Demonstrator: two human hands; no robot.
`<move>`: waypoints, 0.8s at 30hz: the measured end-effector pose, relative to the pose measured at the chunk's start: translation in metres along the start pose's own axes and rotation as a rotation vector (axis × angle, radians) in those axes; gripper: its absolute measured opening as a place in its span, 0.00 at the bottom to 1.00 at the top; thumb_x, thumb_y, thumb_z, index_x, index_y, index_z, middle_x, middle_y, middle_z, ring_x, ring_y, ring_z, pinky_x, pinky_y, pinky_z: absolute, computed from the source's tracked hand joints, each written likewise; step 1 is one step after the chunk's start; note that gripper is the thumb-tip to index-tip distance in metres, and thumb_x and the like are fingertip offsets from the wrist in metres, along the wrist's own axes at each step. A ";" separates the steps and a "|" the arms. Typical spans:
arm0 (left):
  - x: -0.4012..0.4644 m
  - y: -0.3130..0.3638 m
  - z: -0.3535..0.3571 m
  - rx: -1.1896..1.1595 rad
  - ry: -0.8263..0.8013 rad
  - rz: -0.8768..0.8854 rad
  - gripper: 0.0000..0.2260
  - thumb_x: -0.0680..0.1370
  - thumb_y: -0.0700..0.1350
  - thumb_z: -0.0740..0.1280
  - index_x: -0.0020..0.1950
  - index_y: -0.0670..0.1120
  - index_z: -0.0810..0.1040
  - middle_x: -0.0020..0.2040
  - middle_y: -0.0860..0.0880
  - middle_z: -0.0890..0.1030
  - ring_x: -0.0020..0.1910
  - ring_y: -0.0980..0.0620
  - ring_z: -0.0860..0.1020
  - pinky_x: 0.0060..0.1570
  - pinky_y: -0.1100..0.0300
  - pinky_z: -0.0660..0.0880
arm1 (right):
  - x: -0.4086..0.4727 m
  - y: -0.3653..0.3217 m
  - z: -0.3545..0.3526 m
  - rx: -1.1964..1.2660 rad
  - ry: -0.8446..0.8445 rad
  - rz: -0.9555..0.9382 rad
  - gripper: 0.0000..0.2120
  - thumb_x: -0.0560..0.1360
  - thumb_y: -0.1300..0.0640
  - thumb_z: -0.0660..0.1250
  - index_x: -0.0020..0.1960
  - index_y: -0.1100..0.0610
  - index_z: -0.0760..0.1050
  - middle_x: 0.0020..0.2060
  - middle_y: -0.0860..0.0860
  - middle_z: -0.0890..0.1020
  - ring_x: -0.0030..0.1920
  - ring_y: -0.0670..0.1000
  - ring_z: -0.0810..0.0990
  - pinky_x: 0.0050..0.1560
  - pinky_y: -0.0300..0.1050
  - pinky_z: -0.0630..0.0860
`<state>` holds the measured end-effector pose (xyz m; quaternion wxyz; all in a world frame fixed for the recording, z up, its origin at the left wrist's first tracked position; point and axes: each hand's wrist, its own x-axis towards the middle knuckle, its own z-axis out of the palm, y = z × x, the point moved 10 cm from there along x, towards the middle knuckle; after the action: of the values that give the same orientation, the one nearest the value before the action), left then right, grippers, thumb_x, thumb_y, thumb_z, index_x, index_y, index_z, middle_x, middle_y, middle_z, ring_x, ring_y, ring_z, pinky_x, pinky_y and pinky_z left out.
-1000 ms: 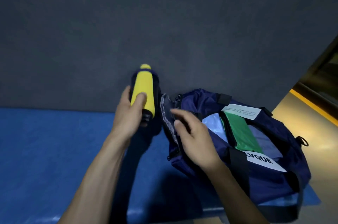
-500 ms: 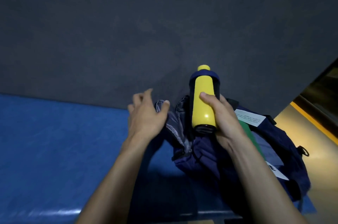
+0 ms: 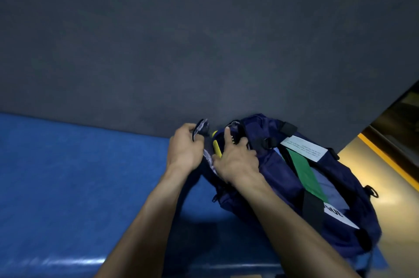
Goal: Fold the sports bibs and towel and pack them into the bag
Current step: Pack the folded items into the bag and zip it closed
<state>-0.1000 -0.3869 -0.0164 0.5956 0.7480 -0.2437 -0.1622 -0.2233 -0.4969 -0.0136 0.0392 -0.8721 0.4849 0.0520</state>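
**Bottle going into the bag's end pocket**

Two bare forearms reach forward over a blue mat (image 3: 68,175). The left hand (image 3: 184,149) pinches the pocket flap (image 3: 200,129) open. The right hand (image 3: 238,162) curls around a yellow bottle (image 3: 217,148), mostly sunk inside the navy bag (image 3: 283,178) against a grey wall (image 3: 204,39). This looks like final packing; next, probably seat the bottle and close the pocket.

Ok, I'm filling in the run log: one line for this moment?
left hand: holds pocket flap open | right hand: pushes yellow bottle into bag | bag on blue mat
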 end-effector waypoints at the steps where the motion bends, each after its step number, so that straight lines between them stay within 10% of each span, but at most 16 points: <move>1: 0.001 0.003 0.001 -0.012 0.004 0.018 0.12 0.80 0.41 0.63 0.61 0.48 0.81 0.51 0.52 0.85 0.52 0.49 0.82 0.56 0.53 0.78 | 0.000 -0.001 0.000 -0.154 0.028 0.012 0.41 0.81 0.39 0.59 0.82 0.46 0.36 0.78 0.63 0.52 0.66 0.69 0.68 0.53 0.56 0.74; 4: 0.001 0.006 0.008 -0.026 -0.023 0.060 0.11 0.80 0.41 0.63 0.59 0.50 0.81 0.48 0.54 0.85 0.47 0.53 0.82 0.49 0.59 0.76 | 0.006 -0.006 0.009 -0.423 -0.013 0.009 0.41 0.83 0.42 0.57 0.82 0.51 0.33 0.80 0.64 0.44 0.65 0.69 0.67 0.43 0.54 0.73; 8: 0.002 0.009 0.017 -0.009 -0.080 0.103 0.10 0.80 0.40 0.63 0.57 0.51 0.80 0.43 0.55 0.84 0.42 0.56 0.81 0.42 0.61 0.74 | 0.011 -0.007 0.017 -0.351 -0.216 -0.038 0.45 0.80 0.51 0.63 0.82 0.51 0.33 0.80 0.62 0.38 0.74 0.71 0.56 0.66 0.60 0.72; 14: 0.001 0.012 0.024 -0.182 -0.118 0.142 0.12 0.79 0.39 0.64 0.58 0.51 0.81 0.42 0.56 0.86 0.44 0.56 0.84 0.49 0.59 0.79 | 0.017 0.012 0.012 -0.508 -0.012 -0.052 0.39 0.83 0.47 0.60 0.83 0.52 0.39 0.77 0.64 0.49 0.67 0.67 0.65 0.53 0.50 0.74; 18: 0.005 0.015 0.033 -0.157 -0.142 0.158 0.09 0.80 0.41 0.66 0.59 0.50 0.80 0.32 0.58 0.80 0.31 0.58 0.76 0.37 0.61 0.72 | 0.005 0.008 0.015 -0.523 -0.063 -0.118 0.33 0.83 0.49 0.61 0.83 0.51 0.49 0.79 0.61 0.50 0.72 0.65 0.62 0.64 0.54 0.73; 21: 0.003 0.018 0.051 -0.128 -0.211 0.179 0.06 0.82 0.45 0.66 0.59 0.49 0.79 0.25 0.58 0.70 0.25 0.59 0.68 0.32 0.62 0.67 | -0.020 -0.003 -0.019 -0.481 0.260 -0.304 0.22 0.77 0.52 0.70 0.69 0.53 0.72 0.68 0.56 0.70 0.65 0.61 0.70 0.56 0.55 0.74; 24: -0.004 0.025 0.066 -0.153 -0.263 0.197 0.09 0.83 0.46 0.65 0.63 0.48 0.76 0.24 0.58 0.65 0.24 0.59 0.65 0.33 0.60 0.65 | -0.029 0.041 -0.058 -0.384 0.507 -0.134 0.31 0.71 0.45 0.74 0.69 0.56 0.70 0.63 0.56 0.74 0.60 0.61 0.74 0.55 0.56 0.73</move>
<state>-0.1430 -0.4423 -0.0078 0.6267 0.6455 -0.3785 -0.2175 -0.2704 -0.5015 0.0473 -0.2449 -0.8788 0.4020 -0.0789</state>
